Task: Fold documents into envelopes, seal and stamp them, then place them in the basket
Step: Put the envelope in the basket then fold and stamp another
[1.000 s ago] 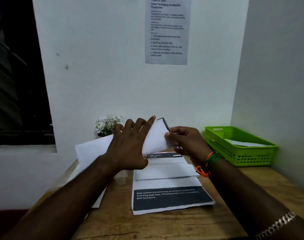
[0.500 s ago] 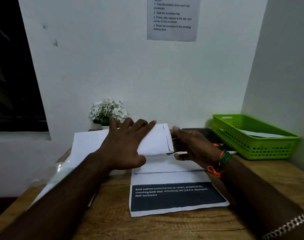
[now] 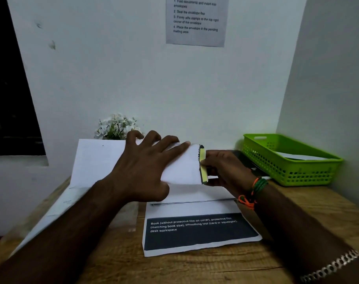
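Observation:
A white envelope (image 3: 184, 167) lies raised over the papers at the table's middle. My left hand (image 3: 146, 167) rests flat on it with fingers spread and straight. At its right end, my right hand (image 3: 225, 169) pinches the yellow-green strip of the envelope's flap (image 3: 202, 165). Below the envelope lies a printed document (image 3: 197, 232) with a dark band of white text, and a folded sheet (image 3: 195, 195) rests on its top part. A green plastic basket (image 3: 293, 173) stands at the right against the wall, with a white envelope (image 3: 297, 156) inside.
A large white sheet (image 3: 94, 160) leans at the left, with clear plastic film (image 3: 58, 203) below it. White flowers (image 3: 117, 126) stand by the back wall. A dark object (image 3: 250, 162) lies between my right hand and the basket. An instruction sheet (image 3: 195, 19) hangs on the wall.
The envelope has come down from a raised tilt toward the papers. My left hand now lies flatter on it, and the yellow-green flap strip has come into sight at my right fingers.

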### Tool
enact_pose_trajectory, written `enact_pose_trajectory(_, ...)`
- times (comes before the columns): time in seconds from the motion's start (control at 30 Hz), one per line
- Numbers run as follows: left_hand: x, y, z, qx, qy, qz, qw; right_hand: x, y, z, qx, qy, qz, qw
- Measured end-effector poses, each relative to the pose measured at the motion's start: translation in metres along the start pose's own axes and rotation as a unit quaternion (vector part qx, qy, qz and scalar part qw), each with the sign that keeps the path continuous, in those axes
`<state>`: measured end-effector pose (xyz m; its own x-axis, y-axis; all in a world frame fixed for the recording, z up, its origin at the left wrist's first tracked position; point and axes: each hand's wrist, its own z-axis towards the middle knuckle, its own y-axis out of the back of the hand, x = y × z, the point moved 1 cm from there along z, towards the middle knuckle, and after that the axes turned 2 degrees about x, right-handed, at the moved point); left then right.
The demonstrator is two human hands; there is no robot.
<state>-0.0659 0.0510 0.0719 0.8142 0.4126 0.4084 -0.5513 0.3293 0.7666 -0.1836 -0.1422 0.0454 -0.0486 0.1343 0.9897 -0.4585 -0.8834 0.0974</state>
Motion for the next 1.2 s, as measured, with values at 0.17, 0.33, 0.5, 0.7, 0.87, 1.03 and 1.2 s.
enact_pose_trajectory(0.17,-0.002,-0.006,-0.002,0.010,-0.004,-0.029,1.000,-0.003,0.000,-0.005,0.032,0.015,-0.047,0.998)
enact_pose_trajectory(0.33,-0.006,-0.023,-0.005,0.050,0.013,-0.101,0.994,-0.002,0.001,-0.006,0.052,0.019,-0.024,0.998)
enact_pose_trajectory(0.5,-0.008,-0.038,-0.008,0.073,0.031,-0.173,0.982,0.001,0.001,-0.008,0.085,-0.011,0.047,0.995)
enact_pose_trajectory(0.7,-0.003,-0.042,-0.006,0.041,0.044,-0.220,0.974,-0.003,0.004,-0.005,0.088,-0.049,0.079,0.992)
enact_pose_trajectory(0.87,-0.003,-0.042,-0.008,0.020,0.038,-0.224,0.974,-0.005,0.004,-0.005,0.095,-0.022,0.047,0.994)
enact_pose_trajectory(1.03,-0.003,-0.038,-0.008,0.018,0.009,-0.134,0.991,-0.008,0.002,-0.003,0.082,0.012,0.017,0.996)
enact_pose_trajectory(1.2,-0.012,-0.034,-0.007,0.009,-0.012,-0.121,0.993,-0.015,0.002,-0.001,0.060,0.068,0.001,0.996)
